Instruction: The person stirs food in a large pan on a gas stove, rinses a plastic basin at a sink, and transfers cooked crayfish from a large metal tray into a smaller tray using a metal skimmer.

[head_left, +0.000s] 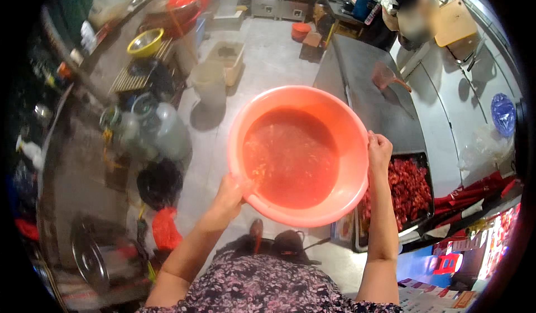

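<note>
One pink basin (352, 158) hangs mid-view, its rim gripped by the left hand (230, 194) at eight o'clock and right hand (379, 149) at three, presumably keeping its murky reddish liquid (293, 157) level.

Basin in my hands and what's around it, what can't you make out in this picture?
In the head view:
Bottom of the basin: hidden by cloudy reddish liquid.
Some red chunks: covered by the right forearm.
Rest of the patterned top: cut off by the lower edge.
</note>
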Action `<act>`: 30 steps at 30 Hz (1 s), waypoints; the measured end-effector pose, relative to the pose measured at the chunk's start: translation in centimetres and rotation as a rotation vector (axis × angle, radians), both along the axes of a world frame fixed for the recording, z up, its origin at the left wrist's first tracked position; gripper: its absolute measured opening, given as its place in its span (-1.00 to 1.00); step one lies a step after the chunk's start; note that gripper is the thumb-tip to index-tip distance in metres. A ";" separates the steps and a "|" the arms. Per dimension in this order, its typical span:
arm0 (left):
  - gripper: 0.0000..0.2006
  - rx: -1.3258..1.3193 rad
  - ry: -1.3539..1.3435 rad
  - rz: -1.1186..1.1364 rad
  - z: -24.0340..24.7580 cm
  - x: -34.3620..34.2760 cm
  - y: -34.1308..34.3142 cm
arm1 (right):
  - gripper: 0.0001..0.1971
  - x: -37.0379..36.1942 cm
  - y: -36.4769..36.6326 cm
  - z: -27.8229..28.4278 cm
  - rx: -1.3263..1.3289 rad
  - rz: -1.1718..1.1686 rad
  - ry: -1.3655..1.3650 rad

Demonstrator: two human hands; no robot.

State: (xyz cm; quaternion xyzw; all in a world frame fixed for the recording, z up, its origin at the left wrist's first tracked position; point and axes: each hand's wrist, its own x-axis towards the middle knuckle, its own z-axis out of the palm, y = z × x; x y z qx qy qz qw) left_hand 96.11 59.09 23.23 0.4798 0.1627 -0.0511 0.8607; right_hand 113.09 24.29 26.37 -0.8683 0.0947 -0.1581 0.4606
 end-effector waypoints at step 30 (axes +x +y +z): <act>-0.55 -0.024 0.161 0.136 -6.0 113.6 19.9 | -0.71 115.9 22.9 -4.2 0.219 0.162 -0.020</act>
